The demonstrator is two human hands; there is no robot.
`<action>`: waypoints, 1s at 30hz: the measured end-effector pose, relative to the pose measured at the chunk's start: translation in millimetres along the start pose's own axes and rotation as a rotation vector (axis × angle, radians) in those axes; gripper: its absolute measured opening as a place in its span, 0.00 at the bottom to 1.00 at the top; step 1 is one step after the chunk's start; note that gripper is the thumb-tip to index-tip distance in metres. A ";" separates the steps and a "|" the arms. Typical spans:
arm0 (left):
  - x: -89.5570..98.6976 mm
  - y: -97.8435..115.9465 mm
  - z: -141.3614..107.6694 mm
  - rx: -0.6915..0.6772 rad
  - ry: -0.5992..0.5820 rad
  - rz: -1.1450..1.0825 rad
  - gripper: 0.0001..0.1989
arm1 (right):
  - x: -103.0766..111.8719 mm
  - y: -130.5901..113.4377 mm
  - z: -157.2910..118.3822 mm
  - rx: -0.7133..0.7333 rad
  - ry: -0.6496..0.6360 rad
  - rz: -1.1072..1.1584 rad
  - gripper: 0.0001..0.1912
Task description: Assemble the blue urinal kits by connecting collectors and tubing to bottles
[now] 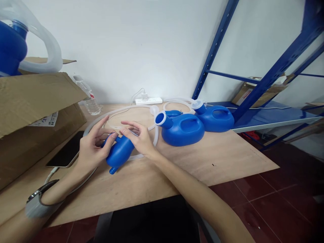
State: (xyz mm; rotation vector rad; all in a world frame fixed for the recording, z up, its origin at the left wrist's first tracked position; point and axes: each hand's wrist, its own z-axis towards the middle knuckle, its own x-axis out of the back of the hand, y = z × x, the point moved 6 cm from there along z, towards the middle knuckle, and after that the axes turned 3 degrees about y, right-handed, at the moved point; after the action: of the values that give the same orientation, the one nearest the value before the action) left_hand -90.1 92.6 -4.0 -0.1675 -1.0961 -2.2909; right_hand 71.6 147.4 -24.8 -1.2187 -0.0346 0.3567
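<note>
Both hands hold a small rounded blue plastic piece with a short nozzle (118, 152) just above the table. My left hand (95, 143) grips its left upper side between thumb and fingers. Around the far right end closes my right hand (140, 136), and its fingers partly hide that end. Behind and beneath the hands, a clear flexible hose (156, 136) lies in a wide loop. To the right stands a blue urinal bottle (183, 131) with a moulded handle and an uncapped mouth. Beyond it is a second blue urinal bottle (217, 118) with a clear cap.
Left are a cardboard box (37, 101) with a blue bottle and thick hose on top, a phone (67, 152) on a cable, and a water bottle (88, 96). A power strip (149, 101) lies by the wall. Blue metal shelving (268, 114) borders the table's right.
</note>
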 end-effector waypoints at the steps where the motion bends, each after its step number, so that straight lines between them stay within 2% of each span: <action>1: 1.3 0.3 -0.4 -0.010 0.017 0.009 0.32 | -0.1 -0.9 0.2 0.021 -0.027 0.010 0.18; 4: 5.3 2.9 -2.2 -0.045 0.063 0.044 0.33 | 0.6 -5.0 -0.5 0.130 -0.075 -0.058 0.15; 9: 9.0 8.5 -6.9 -0.172 0.089 0.125 0.34 | -0.3 -14.6 -5.5 0.297 -0.044 -0.330 0.18; 12: 11.1 9.7 -10.0 -0.278 0.104 0.219 0.34 | -4.1 -20.2 -7.1 0.299 -0.051 -0.427 0.19; 15: 11.4 10.6 -12.4 -0.373 0.112 0.313 0.35 | -5.8 -20.3 -5.5 0.238 -0.079 -0.513 0.21; 18: 10.4 12.0 -12.9 -0.411 0.107 0.354 0.36 | -4.2 -19.8 -3.5 0.241 -0.117 -0.508 0.21; 21: 12.1 12.6 -11.8 -0.360 0.125 0.317 0.32 | -2.4 -25.5 -4.5 0.343 -0.190 -0.397 0.15; 25: 14.0 10.5 -9.4 -0.205 0.126 0.206 0.30 | -2.2 -30.4 -7.7 0.394 -0.287 -0.337 0.15; 30: 15.3 10.2 -5.4 -0.069 0.154 0.065 0.32 | -0.6 -27.7 -6.8 0.395 -0.187 -0.295 0.13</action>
State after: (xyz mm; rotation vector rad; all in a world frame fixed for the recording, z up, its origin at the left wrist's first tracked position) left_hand -96.2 76.7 4.8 -0.0518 -0.9220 -2.2441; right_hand 79.5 132.9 -1.6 -0.7726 -0.2902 0.2045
